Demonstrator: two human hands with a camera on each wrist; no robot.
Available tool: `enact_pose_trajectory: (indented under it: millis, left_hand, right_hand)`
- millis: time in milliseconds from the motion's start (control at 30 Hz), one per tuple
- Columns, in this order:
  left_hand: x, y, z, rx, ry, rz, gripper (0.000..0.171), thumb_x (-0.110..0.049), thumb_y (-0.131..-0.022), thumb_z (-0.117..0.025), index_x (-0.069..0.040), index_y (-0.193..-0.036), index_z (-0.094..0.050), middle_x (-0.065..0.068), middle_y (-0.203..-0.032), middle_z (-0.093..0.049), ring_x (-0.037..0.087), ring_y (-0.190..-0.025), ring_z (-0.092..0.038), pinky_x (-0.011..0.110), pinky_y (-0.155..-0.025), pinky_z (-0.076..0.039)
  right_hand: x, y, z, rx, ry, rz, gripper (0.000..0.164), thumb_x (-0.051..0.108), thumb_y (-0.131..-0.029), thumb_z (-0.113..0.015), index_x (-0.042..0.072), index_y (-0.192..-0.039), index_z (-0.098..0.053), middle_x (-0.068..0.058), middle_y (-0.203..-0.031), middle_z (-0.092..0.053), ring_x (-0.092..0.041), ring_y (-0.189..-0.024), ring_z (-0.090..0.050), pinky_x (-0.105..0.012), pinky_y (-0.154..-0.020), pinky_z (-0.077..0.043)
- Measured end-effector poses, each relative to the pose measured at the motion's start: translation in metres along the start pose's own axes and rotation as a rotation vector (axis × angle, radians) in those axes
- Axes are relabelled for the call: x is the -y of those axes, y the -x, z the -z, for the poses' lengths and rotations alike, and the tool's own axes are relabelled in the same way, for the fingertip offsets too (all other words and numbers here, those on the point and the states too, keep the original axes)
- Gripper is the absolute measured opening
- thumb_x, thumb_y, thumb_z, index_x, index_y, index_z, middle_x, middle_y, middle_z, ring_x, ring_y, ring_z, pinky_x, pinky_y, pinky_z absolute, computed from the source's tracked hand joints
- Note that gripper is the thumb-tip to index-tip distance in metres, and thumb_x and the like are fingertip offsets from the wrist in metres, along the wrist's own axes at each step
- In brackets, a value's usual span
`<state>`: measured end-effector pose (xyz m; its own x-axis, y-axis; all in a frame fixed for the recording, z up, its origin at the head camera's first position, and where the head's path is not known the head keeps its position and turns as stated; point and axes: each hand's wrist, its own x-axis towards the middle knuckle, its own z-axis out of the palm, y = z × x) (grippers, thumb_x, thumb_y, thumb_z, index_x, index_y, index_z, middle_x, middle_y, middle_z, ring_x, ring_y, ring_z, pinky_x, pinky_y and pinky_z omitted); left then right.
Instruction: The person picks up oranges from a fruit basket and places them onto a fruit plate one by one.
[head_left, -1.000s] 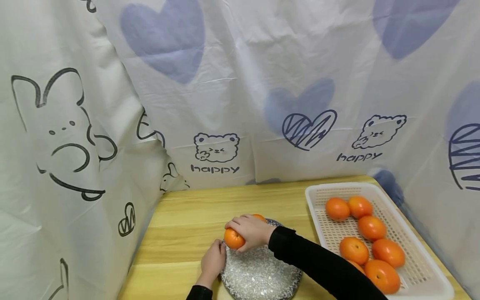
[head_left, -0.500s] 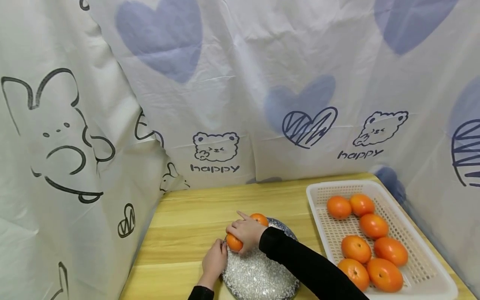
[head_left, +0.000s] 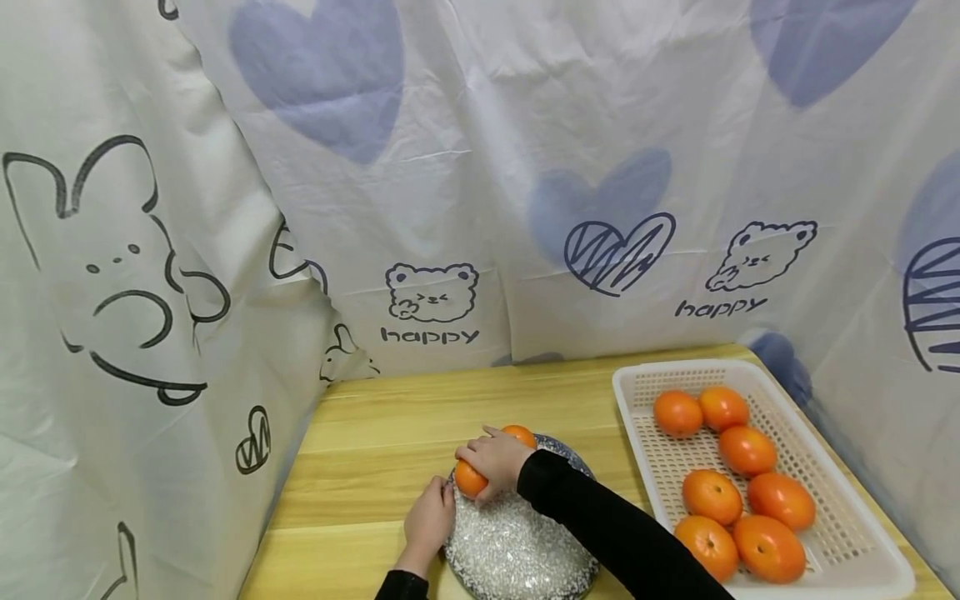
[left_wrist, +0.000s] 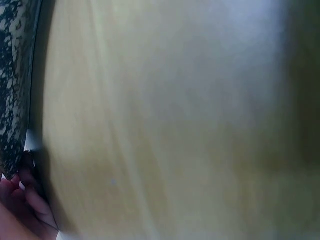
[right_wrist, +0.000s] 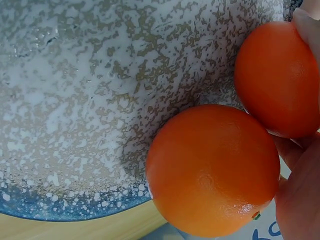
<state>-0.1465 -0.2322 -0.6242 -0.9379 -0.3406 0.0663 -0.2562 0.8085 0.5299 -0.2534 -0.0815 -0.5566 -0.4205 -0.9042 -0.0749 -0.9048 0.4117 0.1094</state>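
Observation:
In the head view a round speckled grey plate (head_left: 525, 550) with a dark blue rim lies on the table. My left hand (head_left: 430, 517) pinches its left rim; in the left wrist view, curled fingers (left_wrist: 35, 200) show under the plate's edge. My right hand (head_left: 495, 462) holds an orange (head_left: 470, 480) over the plate's far left part, fingers over its top. A second orange (head_left: 521, 434) sits by the far rim, partly behind that hand. The right wrist view shows the held orange (right_wrist: 280, 80) right against the other orange (right_wrist: 212, 170), which has a green stem spot.
A white perforated plastic basket (head_left: 862, 533) with several oranges (head_left: 768, 548) stands on the right of the wooden table (head_left: 360, 467). A printed white cloth (head_left: 510, 183) hangs behind and along both sides. The right sleeve (head_left: 600, 517) crosses over the plate's right part.
Over the last second the right hand has settled slightly with its orange, showing more of the second orange behind it. Its raised finger has lowered since half a second ago. The left hand stays at the rim.

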Motion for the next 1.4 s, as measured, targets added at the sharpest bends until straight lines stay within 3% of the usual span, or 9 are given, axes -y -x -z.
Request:
enact_pose_trajectory:
  millis: [433, 533, 633, 800, 933, 1000, 1133, 1267, 1400]
  left_hand:
    - [0.001, 0.003, -0.002, -0.008, 0.004, 0.002, 0.012, -0.021, -0.097, -0.054, -0.012, -0.09, -0.057, 0.004, -0.077, -0.064, 0.022, -0.063, -0.061, 0.036, -0.051, -0.039]
    - [0.002, 0.003, -0.003, -0.016, -0.003, 0.004, 0.011, -0.021, -0.097, -0.054, -0.012, -0.09, -0.058, 0.004, -0.078, -0.065, 0.023, -0.065, -0.062, 0.037, -0.052, -0.04]
    - [0.004, 0.004, -0.004, -0.005, -0.003, 0.009, 0.011, -0.022, -0.097, -0.054, -0.013, -0.091, -0.058, 0.003, -0.08, -0.065, 0.021, -0.067, -0.062, 0.037, -0.053, -0.041]
    - [0.006, 0.004, 0.0, 0.011, 0.004, 0.021, 0.011, -0.022, -0.097, -0.054, -0.012, -0.092, -0.059, 0.004, -0.081, -0.065, 0.023, -0.069, -0.064, 0.037, -0.053, -0.041]
    - [0.011, 0.002, 0.004, 0.004, -0.016, 0.043, 0.011, -0.023, -0.097, -0.054, -0.014, -0.093, -0.059, 0.005, -0.083, -0.067, 0.024, -0.07, -0.065, 0.038, -0.053, -0.041]
    - [0.013, 0.002, 0.006, 0.007, -0.023, 0.05, 0.011, -0.023, -0.097, -0.054, -0.014, -0.092, -0.059, 0.005, -0.082, -0.067, 0.023, -0.069, -0.064, 0.037, -0.052, -0.04]
    - [0.013, 0.001, 0.011, 0.011, -0.023, 0.051, 0.012, -0.022, -0.097, -0.053, -0.013, -0.092, -0.058, 0.005, -0.081, -0.065, 0.022, -0.068, -0.063, 0.036, -0.052, -0.039]
    - [0.01, 0.001, 0.014, 0.016, -0.014, 0.041, 0.013, -0.021, -0.097, -0.052, -0.011, -0.092, -0.058, 0.005, -0.08, -0.065, 0.022, -0.067, -0.062, 0.035, -0.052, -0.039]
    - [0.008, 0.0, 0.014, 0.022, -0.013, 0.044, 0.013, -0.021, -0.098, -0.052, -0.011, -0.093, -0.058, 0.004, -0.081, -0.065, 0.021, -0.068, -0.062, 0.036, -0.053, -0.04]
  right_hand:
    - [-0.002, 0.002, 0.009, 0.028, -0.105, -0.013, 0.09, 0.07, -0.075, -0.066, 0.026, -0.147, -0.034, 0.003, -0.14, -0.05, -0.013, -0.13, -0.048, -0.041, -0.116, -0.024]
    - [-0.007, 0.003, 0.034, 0.022, -0.185, 0.004, 0.095, 0.066, -0.076, -0.068, 0.024, -0.152, -0.027, 0.0, -0.147, -0.045, -0.016, -0.136, -0.042, -0.044, -0.117, -0.022]
    - [-0.022, 0.012, 0.076, -0.021, -0.314, 0.004, 0.098, 0.058, -0.078, -0.072, 0.02, -0.154, -0.023, -0.004, -0.153, -0.037, -0.02, -0.141, -0.037, -0.048, -0.116, -0.021]
    - [-0.061, 0.048, 0.143, -0.239, -0.423, -0.055, 0.095, 0.046, -0.081, -0.072, 0.015, -0.154, -0.02, -0.005, -0.156, -0.031, -0.022, -0.14, -0.037, -0.048, -0.116, -0.02]
    - [-0.09, 0.091, 0.164, -0.415, -0.392, -0.128, 0.084, 0.035, -0.085, -0.071, 0.012, -0.152, -0.026, -0.007, -0.153, -0.036, -0.026, -0.136, -0.043, -0.046, -0.115, -0.024]
    - [-0.106, 0.114, 0.161, -0.483, -0.378, -0.177, 0.079, 0.03, -0.087, -0.07, 0.011, -0.151, -0.028, -0.01, -0.151, -0.039, -0.029, -0.134, -0.044, -0.047, -0.112, -0.029]
    - [-0.14, 0.152, 0.142, -0.513, -0.467, -0.35, 0.063, 0.022, -0.093, -0.064, 0.008, -0.148, -0.035, -0.015, -0.147, -0.043, -0.035, -0.133, -0.044, -0.051, -0.109, -0.034]
    - [-0.176, 0.176, 0.112, -0.436, -0.57, -0.513, 0.031, 0.015, -0.097, -0.057, 0.004, -0.125, -0.052, -0.019, -0.123, -0.058, -0.036, -0.117, -0.054, -0.051, -0.098, -0.041]
    - [-0.199, 0.189, 0.069, -0.29, -0.59, -0.55, 0.008, 0.008, -0.093, -0.058, 0.004, -0.1, -0.056, -0.013, -0.096, -0.061, -0.028, -0.09, -0.058, -0.044, -0.082, -0.045]
